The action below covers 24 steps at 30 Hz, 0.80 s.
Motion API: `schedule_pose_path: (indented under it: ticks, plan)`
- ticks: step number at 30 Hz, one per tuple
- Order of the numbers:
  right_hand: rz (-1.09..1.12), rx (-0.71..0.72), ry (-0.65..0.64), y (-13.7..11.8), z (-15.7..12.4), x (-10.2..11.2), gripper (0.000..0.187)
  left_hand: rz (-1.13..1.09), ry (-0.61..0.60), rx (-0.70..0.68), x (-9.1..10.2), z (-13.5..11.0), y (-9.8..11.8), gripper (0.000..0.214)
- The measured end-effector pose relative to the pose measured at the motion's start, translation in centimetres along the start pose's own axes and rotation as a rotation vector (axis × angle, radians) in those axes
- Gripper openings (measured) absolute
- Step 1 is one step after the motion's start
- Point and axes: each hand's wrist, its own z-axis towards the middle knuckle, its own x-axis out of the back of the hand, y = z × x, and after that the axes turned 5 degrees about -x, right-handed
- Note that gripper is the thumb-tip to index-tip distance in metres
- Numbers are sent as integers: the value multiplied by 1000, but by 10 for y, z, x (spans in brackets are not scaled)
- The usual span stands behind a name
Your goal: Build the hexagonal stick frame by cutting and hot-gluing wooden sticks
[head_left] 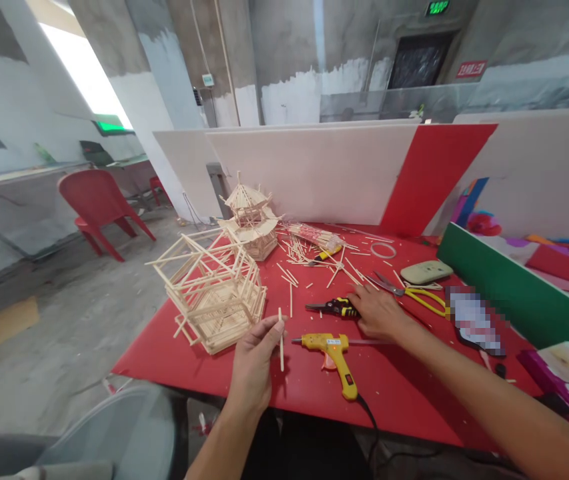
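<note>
Right forearm: nearest of all, the bare right forearm (489, 387) slants in from the lower right corner, reaching across the desk, a smooth red tabletop (159, 353), beyond the gun.
Left hand: here the left hand (258, 357) pinches a slim pale wooden stick (281, 357) between thumb and fingers; held mid-length, both ends show free, probably so that either can be turned into view.
Right hand: over on the other side, the right hand (374, 312) curls over the handle ends of small black-and-yellow metal-nosed pliers or cutters (339, 307); whether it grips firmly I cannot tell. Their nose points left, perhaps because the handles then face the palm.
Glue gun: between the forearms lies a yellow plastic glue gun (328, 342) on its side, its nozzle towards the left hand, likely for easy reach; a black cable (367, 413) runs off the near edge, an orange light glowing on its body.
Frame: on the left, an open many-sided pale wooden stick frame (219, 325) sits just beside the left hand, apparently on its broad base for steadiness.
Tower: behind it stands a tiered, pointed-roof pale wooden model (249, 233), perhaps set back for working room.
Loose sticks: farther off, scattered thin pale sticks (297, 252) lie around a yellow-handled cutter (329, 253).
Shears: right of the pliers, yellow-handled metal shears (427, 298) lie with handles towards the right, seemingly parked within that arm's reach.
</note>
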Motion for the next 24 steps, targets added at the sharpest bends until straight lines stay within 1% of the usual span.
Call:
schedule_pose_path:
  ticks: [2,3,7,9,14,19,22,24]
  plan:
    - [-20,-4,14,3,1,1,36,13,-34,-13,-1,0,0,34]
    - [-29,1,16,4,2,1,36,23,-55,-20,-2,-1,0,34]
    - [-49,38,-5,0,7,-7,51,31,-106,-24,-5,-4,0,34]
    - [-48,19,-20,-5,11,-11,56,21,-113,-26,-6,-4,0,33]
    - [-18,-95,-37,-7,21,-15,42,41,-120,-59,-6,-4,4,32]
    - [64,-148,-33,0,24,-4,32,64,-125,-84,-9,-4,9,35]
    - [157,-177,4,1,19,11,30,55,-135,-104,-11,-4,11,36]
    - [243,-176,12,-3,11,24,28,45,-134,-125,-12,-3,12,36]
